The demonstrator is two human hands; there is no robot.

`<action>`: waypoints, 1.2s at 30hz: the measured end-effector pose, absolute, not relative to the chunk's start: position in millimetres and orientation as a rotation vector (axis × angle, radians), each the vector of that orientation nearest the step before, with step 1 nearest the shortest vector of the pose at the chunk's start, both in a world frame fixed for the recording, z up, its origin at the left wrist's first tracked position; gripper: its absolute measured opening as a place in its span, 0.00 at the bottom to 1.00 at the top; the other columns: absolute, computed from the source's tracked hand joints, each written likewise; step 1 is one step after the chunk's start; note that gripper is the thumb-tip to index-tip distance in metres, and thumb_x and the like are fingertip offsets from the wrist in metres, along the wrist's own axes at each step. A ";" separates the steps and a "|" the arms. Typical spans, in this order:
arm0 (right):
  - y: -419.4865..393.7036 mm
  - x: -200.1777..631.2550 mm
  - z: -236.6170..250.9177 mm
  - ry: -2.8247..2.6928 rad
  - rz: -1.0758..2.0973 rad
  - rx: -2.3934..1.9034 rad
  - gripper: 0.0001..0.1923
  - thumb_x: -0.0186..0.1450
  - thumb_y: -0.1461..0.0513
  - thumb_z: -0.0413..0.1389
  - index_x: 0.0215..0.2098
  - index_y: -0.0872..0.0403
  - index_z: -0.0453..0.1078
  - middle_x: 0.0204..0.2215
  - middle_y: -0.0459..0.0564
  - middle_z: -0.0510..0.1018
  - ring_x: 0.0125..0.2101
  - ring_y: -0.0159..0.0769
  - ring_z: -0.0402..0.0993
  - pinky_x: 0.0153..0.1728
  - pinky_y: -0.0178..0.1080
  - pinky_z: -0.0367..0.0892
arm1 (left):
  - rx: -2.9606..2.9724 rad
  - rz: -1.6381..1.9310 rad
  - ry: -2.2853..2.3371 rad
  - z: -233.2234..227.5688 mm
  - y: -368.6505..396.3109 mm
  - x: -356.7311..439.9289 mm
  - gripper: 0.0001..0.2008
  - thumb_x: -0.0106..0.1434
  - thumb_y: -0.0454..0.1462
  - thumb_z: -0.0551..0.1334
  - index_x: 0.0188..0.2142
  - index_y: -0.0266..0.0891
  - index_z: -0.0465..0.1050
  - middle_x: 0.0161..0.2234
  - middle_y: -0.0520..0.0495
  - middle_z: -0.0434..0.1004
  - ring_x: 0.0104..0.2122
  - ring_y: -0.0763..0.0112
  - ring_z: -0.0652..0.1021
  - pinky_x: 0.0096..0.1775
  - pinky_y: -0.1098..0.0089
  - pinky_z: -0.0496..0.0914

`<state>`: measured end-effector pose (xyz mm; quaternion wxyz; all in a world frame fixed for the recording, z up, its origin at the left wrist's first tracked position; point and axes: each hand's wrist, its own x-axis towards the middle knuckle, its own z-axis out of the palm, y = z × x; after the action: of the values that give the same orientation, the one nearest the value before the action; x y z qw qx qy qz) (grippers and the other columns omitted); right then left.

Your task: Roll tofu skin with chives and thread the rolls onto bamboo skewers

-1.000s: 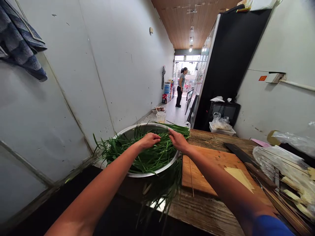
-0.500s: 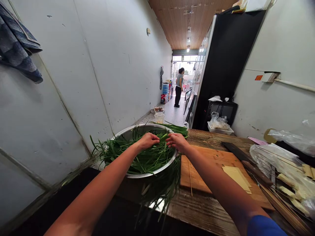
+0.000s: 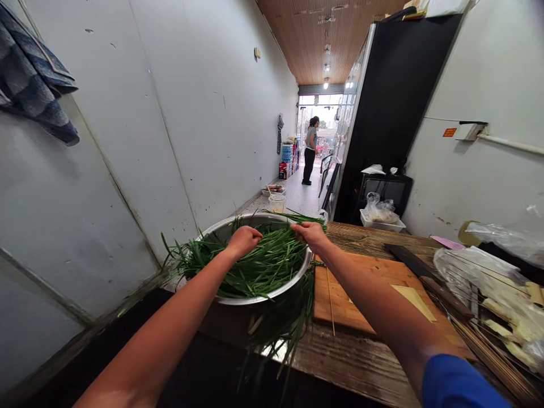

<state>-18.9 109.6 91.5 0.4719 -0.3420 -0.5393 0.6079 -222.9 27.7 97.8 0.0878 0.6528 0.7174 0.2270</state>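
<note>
Both hands over the steel bowl (image 3: 272, 292). Left hand (image 3: 243, 241) curled into a loose fist on the green chives (image 3: 259, 266), gripping a few stalks as far as the angle shows. Right hand (image 3: 312, 233) palm down at the bowl's far right rim, fingers closed on chive ends that stick out past the rim. Hands apart, chives stretched between them.

Chives fill the bowl; more hang over its near edge and down the front of the wooden desk (image 3: 352, 362). Bowl sits at the desk's left end, touching the wooden cutting board (image 3: 369, 294) on its right. Cleaver (image 3: 425, 277) lies along the board's far right side. Pale flat slice (image 3: 414, 303) on the board. Plastic bags (image 3: 488, 277) and skewers at far right. A person (image 3: 310, 150) stands down the corridor, well apart.
</note>
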 end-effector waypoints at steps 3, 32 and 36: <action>118.5 -5.3 113.9 -1.397 1.351 -0.807 0.16 0.44 0.56 0.64 0.15 0.56 0.62 0.09 0.38 0.63 0.12 0.21 0.54 0.13 0.29 0.50 | 2.022 0.252 2.417 103.5 18.5 -222.9 0.11 0.53 0.31 0.58 0.33 0.39 0.78 0.37 0.40 0.79 0.40 0.59 0.77 0.45 0.63 0.64; 63.7 21.0 90.8 -1.970 0.682 -0.689 0.31 0.58 0.69 0.47 0.59 0.53 0.56 0.38 0.50 0.75 0.35 0.33 0.71 0.38 0.37 0.67 | 1.599 0.976 1.228 117.9 9.1 -156.6 0.11 0.55 0.41 0.62 0.29 0.33 0.70 0.23 0.52 0.71 0.22 0.76 0.72 0.29 0.74 0.65; 67.3 19.1 80.5 -2.029 0.666 -0.708 0.30 0.59 0.69 0.46 0.60 0.53 0.56 0.35 0.48 0.77 0.37 0.35 0.72 0.41 0.39 0.67 | 1.565 0.954 1.202 115.5 10.4 -154.8 0.12 0.54 0.42 0.63 0.30 0.32 0.70 0.23 0.53 0.71 0.21 0.77 0.72 0.28 0.74 0.64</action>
<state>19.1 67.3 80.5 0.4312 -0.2838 -0.8137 0.2672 -154.8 10.4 115.5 0.4572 0.6350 0.4879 0.3869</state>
